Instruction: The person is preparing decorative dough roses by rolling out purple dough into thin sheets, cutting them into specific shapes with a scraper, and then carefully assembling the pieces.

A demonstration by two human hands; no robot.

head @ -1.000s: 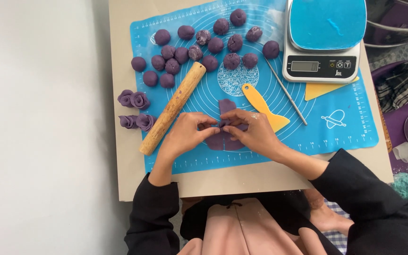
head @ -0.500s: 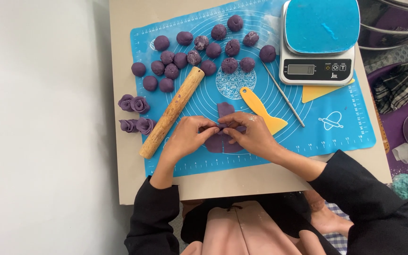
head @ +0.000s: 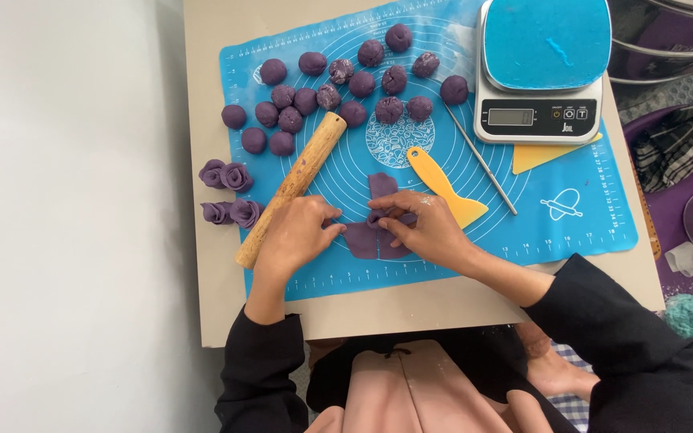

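The fingers [head: 391, 227] of the right hand [head: 427, 228] pinch a fold of the purple dough strip [head: 370, 236], curling its edge up near the middle. The left hand [head: 294, 236] lies just beside it, its fingers [head: 332, 230] bent and pressing on the strip's left end. The strip is a row of flattened, overlapping purple discs, lying flat on the blue mat [head: 587, 216] just in front of the person, one end showing above the hands.

Touching the left hand's knuckles, a wooden rolling pin [head: 292, 187] lies on a slant across the mat. A yellow scraper [head: 445, 186] rests just past the right hand, and a thin metal rod [head: 481, 160] lies slantwise beyond it. Farther back, a crowd of purple dough balls [head: 326, 84] sits on the mat. Four finished dough roses [head: 230, 195] stand in pairs off the mat's left edge, on the tan worktop [head: 202, 96]. At the far right corner of the mat sits a white scale [head: 539, 76] with a blue top, and a yellow card [head: 543, 155] pokes out from under it. Both sleeves are black.
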